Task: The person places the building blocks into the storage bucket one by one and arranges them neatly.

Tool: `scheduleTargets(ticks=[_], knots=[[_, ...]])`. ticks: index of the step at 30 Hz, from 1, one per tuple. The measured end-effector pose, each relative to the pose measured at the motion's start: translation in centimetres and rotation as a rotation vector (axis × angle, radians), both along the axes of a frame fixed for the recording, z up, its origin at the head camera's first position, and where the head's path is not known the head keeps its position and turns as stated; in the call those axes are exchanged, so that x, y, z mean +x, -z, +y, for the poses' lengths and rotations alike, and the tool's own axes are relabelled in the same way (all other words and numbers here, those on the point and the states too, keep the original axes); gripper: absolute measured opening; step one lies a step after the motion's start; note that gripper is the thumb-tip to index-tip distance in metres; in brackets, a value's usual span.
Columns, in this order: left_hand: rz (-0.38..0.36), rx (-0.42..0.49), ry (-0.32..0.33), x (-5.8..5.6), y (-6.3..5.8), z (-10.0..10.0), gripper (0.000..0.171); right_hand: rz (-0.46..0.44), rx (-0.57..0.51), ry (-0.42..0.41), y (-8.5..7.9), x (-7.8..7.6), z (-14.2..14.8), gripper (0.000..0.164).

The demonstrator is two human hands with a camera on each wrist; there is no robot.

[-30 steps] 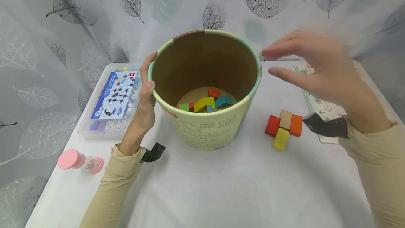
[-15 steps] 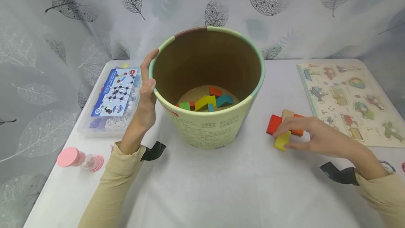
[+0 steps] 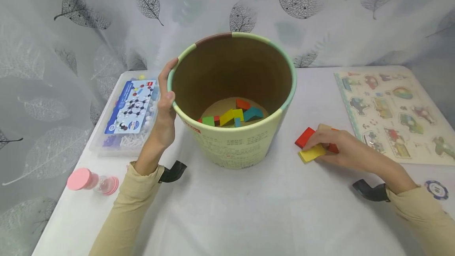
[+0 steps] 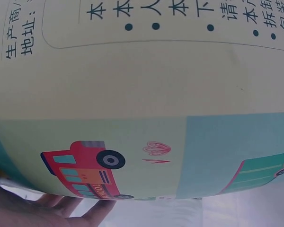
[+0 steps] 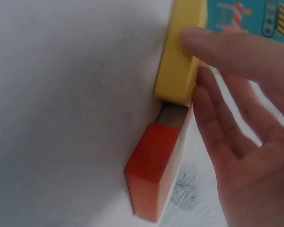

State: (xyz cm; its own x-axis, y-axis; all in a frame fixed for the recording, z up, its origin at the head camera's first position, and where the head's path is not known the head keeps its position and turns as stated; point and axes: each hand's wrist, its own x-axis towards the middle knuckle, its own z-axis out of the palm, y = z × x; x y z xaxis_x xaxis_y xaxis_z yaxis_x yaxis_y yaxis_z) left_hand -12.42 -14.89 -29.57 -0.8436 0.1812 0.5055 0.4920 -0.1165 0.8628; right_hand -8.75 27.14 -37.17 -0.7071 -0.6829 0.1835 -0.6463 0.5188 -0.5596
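Note:
A tall round bucket (image 3: 231, 145) with a pale printed wall stands mid-table. My left hand (image 3: 164, 117) grips its left rim, thumb over the edge. On the bucket's floor lie several coloured blocks (image 3: 227, 117). To its right, my right hand (image 3: 343, 147) pinches a yellow block (image 3: 312, 154) between thumb and fingers, low by the table. Beside it are a red block (image 3: 304, 137), a plain wooden block (image 3: 324, 127) mostly behind the fingers, and an orange block (image 5: 151, 165). In the left wrist view the bucket's wall fills most of the picture.
A clear plastic case (image 3: 133, 110) with a molecule-model label sits left of the bucket. Nearer is a pink hourglass-like object (image 3: 93, 181). A wooden picture puzzle board (image 3: 394, 113) lies at right, a round chip (image 3: 436, 190) in front of it. A leaf-patterned curtain (image 3: 227, 3) hangs behind.
My right hand has come down from beside the bucket's rim to the blocks and taken hold of the yellow block, which is now turned and shifted slightly left. My left hand stays on the rim.

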Motion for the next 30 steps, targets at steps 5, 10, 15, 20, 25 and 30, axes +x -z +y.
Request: scheduleTargets(ticks=[5, 10, 15, 20, 25, 30], knots=[[0.005, -0.007, -0.016, 0.2, 0.1, 0.0, 0.080, 0.026, 0.016, 0.027, 0.0, -0.8, -0.9, 0.048], [0.025, -0.002, -0.005, 0.3, -0.1, 0.0, 0.080, 0.064, 0.022, 0.028, -0.1, -0.4, -1.3, 0.048], [0.033, -0.001, -0.005, 0.4, -0.3, -0.2, 0.079, 0.041, 0.114, 0.077, -0.1, 0.6, -1.8, 0.048], [0.030, 0.006, -0.006, 0.6, -0.3, -0.2, 0.078, -0.005, 0.228, 0.123, -0.2, 0.9, -2.2, 0.045], [0.027, -0.001, -0.011, 0.6, -0.4, -0.1, 0.078, 0.071, 0.195, 0.085, -1.6, 0.8, -2.2, 0.043], [0.012, -0.008, -0.019, 0.5, -0.5, 0.1, 0.079, 0.154, 0.147, 0.135, -6.3, 0.0, -1.9, 0.048]])
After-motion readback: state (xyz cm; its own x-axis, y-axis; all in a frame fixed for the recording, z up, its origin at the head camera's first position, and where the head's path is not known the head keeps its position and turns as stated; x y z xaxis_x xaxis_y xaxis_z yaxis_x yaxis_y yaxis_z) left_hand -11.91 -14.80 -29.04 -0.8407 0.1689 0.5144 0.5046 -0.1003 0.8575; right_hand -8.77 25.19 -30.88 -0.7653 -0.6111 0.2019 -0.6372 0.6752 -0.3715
